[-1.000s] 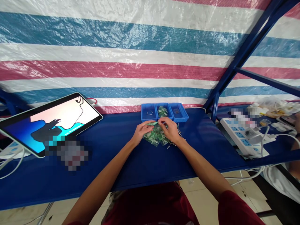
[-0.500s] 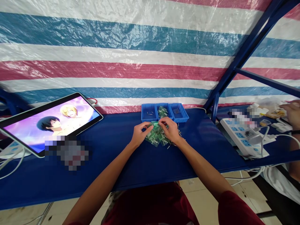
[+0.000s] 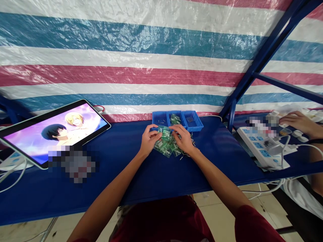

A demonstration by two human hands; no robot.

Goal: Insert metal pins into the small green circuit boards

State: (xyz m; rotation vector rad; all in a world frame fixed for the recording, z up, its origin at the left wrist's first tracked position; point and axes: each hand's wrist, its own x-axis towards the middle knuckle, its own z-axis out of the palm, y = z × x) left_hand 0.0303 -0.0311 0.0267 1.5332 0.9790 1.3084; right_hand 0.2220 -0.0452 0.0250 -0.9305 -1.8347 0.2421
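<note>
The near edge of the counter (image 3: 156,181) runs well bodyward of the left hand (image 3: 148,140) and right hand (image 3: 183,138); its top stretches out either side of them. Three joined blue trays (image 3: 185,122) stand just beyond. Forearms converge forward, fingers angled inward, both hands pinching a green packet (image 3: 165,132) between them, above piled packets (image 3: 163,150).

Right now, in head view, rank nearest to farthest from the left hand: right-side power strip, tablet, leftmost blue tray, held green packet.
1. Green packet, in the left hand.
2. Leftmost blue tray, just beyond it.
3. Tablet, off to the left.
4. Power strip, over on the right.
</note>
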